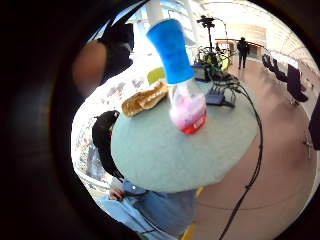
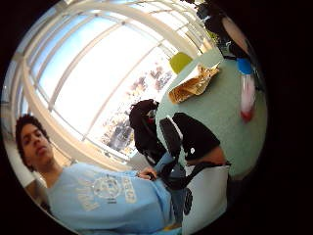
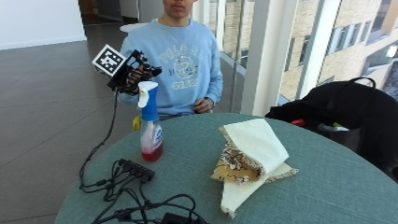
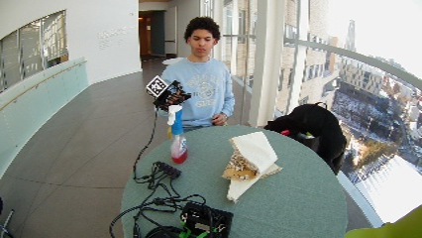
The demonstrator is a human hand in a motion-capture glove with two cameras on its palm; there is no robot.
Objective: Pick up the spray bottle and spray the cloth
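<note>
Fingers point(image 3: 132, 77) of my black-gloved right hand point(image 3: 129, 73) hang loosely curled in the outside view, gripping nothing, raised just above the white trigger of the blue-necked clear spray bottle with red liquid point(image 3: 150, 128). That bottle stands upright on the round grey-green worktop point(image 3: 323, 186), well apart from the folded cream and patterned cloth point(image 3: 252, 161). From the little-finger palm view I see the bottle's blue neck point(image 1: 171, 50) close below the palm.
</note>
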